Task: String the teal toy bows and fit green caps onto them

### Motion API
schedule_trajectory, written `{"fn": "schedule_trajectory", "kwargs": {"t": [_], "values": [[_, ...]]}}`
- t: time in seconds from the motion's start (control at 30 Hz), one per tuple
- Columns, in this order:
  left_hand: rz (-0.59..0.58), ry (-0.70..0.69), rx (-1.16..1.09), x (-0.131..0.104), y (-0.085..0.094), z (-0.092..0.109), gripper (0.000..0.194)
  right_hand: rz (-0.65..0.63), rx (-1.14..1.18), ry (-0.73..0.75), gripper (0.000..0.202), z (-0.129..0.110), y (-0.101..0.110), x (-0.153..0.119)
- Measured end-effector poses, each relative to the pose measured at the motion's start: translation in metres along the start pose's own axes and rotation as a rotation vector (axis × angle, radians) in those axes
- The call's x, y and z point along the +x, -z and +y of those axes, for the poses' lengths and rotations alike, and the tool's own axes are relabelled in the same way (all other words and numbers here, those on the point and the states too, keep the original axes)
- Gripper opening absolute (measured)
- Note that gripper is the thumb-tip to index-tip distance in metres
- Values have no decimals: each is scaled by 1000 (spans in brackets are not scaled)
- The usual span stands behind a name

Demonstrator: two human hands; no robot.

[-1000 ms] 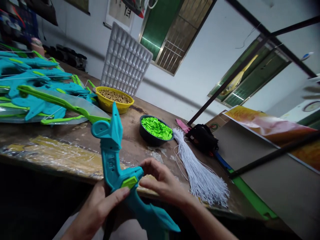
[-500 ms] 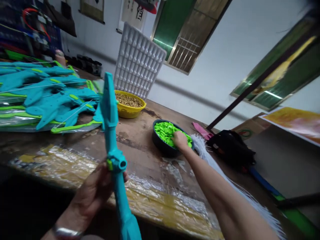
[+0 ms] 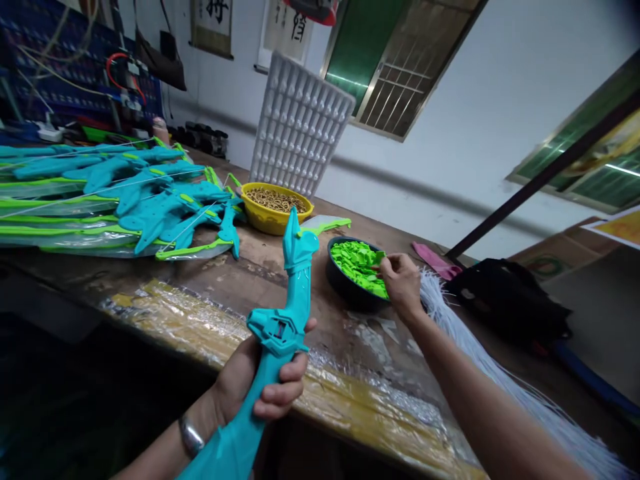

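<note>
My left hand (image 3: 273, 380) is wrapped round the turquoise plastic bow body (image 3: 296, 293), which stands tilted up with the hexagonal recess at its middle facing me. Over the right rim of a dark bowl (image 3: 345, 288), my right hand (image 3: 400, 283) pinches a small green piece (image 3: 380, 256) between thumb and fingertips. Loose bright green pieces (image 3: 356, 263) fill that bowl. Behind the top of the bow body is a yellow basin (image 3: 270, 219) of small brass-coloured rings (image 3: 277, 200).
Turquoise and green bows (image 3: 155, 207) are piled at the left. White cords (image 3: 480, 340) run along the right side, beside a black bag (image 3: 505, 300) and a pink cloth (image 3: 435, 261). A ribbed plastic tray (image 3: 303, 120) stands upright behind the basin.
My right hand has risen from among the green pieces to the bowl's right rim with one piece. My left hand has turned the bow body, and its recess now shows. The view has shifted left.
</note>
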State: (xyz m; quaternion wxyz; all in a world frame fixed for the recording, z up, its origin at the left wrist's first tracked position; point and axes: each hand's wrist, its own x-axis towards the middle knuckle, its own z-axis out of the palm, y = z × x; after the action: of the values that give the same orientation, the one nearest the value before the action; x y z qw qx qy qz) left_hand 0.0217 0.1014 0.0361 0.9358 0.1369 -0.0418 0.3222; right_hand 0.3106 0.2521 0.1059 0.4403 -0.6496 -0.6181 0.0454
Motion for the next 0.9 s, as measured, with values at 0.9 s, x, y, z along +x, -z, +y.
{"fn": "schedule_trajectory", "kwargs": {"t": [0.9], "values": [[-59, 236, -24, 27, -47, -49, 39, -83, 190, 648, 31, -125, 74, -209]]}}
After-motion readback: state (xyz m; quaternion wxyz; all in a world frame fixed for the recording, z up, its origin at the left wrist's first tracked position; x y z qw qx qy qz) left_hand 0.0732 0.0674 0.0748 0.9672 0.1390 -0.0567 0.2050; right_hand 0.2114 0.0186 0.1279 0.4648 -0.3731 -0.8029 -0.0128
